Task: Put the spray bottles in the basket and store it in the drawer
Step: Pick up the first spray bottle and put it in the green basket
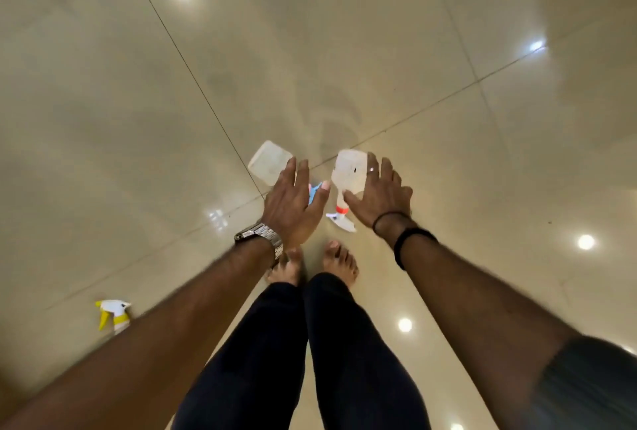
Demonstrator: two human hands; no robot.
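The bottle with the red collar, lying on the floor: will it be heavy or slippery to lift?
The red-collared bottle looks translucent and empty, so probably light. It lies on its side on glossy tile, so a nudge may slide it. The right hand hovers open above it.

Both arms reach forward and down, palms down. The left hand [293, 204] and right hand [381, 197] spread open fingers, holding nothing. The person stands barefoot, feet together.

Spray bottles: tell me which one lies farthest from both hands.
The yellow-trigger spray bottle, off by the left forearm. The blue-trigger bottle and red-collared bottle lie right under the open hands.
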